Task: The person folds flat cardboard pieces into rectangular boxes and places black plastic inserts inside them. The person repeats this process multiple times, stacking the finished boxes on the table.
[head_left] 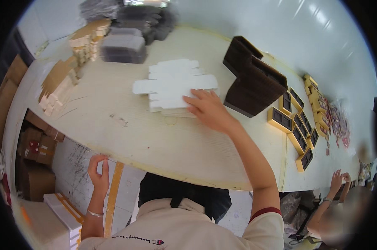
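Observation:
My right hand (209, 109) reaches over the table, its fingers stretched out and touching the right side of a stack of flat white box blanks (172, 83). The blanks are unfolded, with tabs sticking out along their edges. Off the table's front edge, at the lower left, my left hand (98, 173) is raised. Its fingers are bent and the thumb stands apart from them, with nothing visible between.
Dark brown stacked trays (255, 85) stand right of the blanks. Beyond them lie several yellow boxes with dark inserts (281, 119). Folded card stacks (59, 83) and clear plastic containers (124, 46) line the far left. A co-worker's hand (335, 181) shows at the right.

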The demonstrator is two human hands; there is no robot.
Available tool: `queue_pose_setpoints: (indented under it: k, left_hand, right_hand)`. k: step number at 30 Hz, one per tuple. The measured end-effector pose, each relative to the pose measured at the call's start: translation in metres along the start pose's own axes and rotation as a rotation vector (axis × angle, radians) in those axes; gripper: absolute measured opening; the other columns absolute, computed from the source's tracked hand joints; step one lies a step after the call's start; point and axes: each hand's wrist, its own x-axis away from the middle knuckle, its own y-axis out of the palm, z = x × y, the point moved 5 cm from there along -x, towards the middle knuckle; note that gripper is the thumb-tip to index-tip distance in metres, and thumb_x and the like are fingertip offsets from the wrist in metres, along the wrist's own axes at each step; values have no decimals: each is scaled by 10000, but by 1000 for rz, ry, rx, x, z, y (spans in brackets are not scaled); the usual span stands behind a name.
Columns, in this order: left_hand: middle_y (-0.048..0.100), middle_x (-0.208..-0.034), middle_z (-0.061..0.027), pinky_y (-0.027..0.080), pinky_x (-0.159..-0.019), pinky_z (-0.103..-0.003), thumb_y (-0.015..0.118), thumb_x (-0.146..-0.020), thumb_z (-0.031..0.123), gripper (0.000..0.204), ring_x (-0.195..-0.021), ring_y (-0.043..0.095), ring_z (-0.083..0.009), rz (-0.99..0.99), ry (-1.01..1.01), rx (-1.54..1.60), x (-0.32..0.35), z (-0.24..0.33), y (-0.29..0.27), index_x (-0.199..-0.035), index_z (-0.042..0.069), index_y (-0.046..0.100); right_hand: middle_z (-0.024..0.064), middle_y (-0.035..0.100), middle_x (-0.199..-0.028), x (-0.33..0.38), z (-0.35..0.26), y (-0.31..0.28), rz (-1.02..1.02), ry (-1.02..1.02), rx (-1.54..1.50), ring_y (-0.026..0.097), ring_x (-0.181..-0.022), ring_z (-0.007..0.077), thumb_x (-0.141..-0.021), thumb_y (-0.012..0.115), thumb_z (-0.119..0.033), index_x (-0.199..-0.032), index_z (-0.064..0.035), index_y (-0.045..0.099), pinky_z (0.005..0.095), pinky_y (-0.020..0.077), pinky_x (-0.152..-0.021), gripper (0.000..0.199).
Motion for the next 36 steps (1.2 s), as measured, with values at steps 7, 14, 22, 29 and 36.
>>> queue_pose_setpoints:
  k: [7,14,22,29,36]
  left_hand:
    - [632,-1025,-109,445,-855,-441,744,-700,147,300,-936,567,-294,90,744,-94,-64,153,27,-977,71,658]
    - [597,-964,-30,456,-838,-412,685,-762,133,228,-907,568,-216,-121,914,-181,-34,194,80,-987,103,666]
    - [635,-716,-90,475,-593,-355,708,-782,93,147,-637,597,-272,-612,456,239,6,164,161,-926,76,684]
    - [568,-1046,-57,424,-838,-404,718,-749,206,288,-947,542,-240,-523,736,-80,6,165,162,-999,78,652]
    - [539,-960,-48,459,-748,-341,732,-726,243,376,-870,541,-216,-663,806,8,18,163,157,-1028,35,648]
  right_hand:
    - [139,622,-1002,-27,-19,-33,98,-261,179,592,-968,343,-808,563,-54,-985,-10,599,459,420,-1004,186]
    - [112,574,-899,108,-126,-87,400,-615,530,588,-800,236,-670,633,-75,-878,2,626,383,517,-848,222]
    - [97,609,-874,197,-76,-26,195,229,-194,579,-753,295,-754,675,-44,-970,-28,605,385,456,-629,228]
    - [130,549,-1107,182,-85,-21,342,195,159,549,-1004,289,-740,721,-123,-1062,-46,626,400,435,-829,345]
    - [97,542,-978,199,-100,-4,191,96,37,533,-907,261,-772,691,-164,-1051,11,608,375,446,-797,340]
